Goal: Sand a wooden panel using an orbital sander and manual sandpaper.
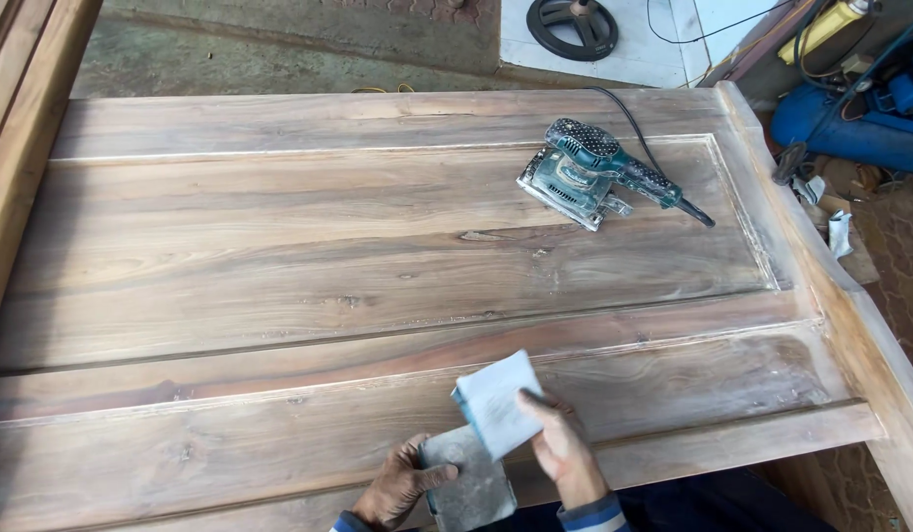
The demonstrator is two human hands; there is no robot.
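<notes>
Left hand [399,485]: at about 6 o'clock in the view, fingers wrapped around a grey sanding block [466,480], thumb lying over its top face; the wrist and sleeve are cut off by the bottom edge.
Right hand [560,448]: just toward 3 o'clock of the left, pinching a folded sheet of sandpaper [498,402] between thumb and fingers.
Sandpaper: pale, with a bluish edge, its lower corner overlapping the block's top; whether the two actually touch is hard to make out.
Sanding block: its lower end runs out of the picture.
Wooden panel [279,246]: large, dusty, with a raised frame, lying flat under both hands and filling most of the view.
Electric sander [585,172]: teal, resting on the panel at 1 o'clock, well apart from the hands; its cord trails off toward 12 o'clock.
Blue machine [860,123]: at 2 o'clock beyond the panel, partly cut off.
</notes>
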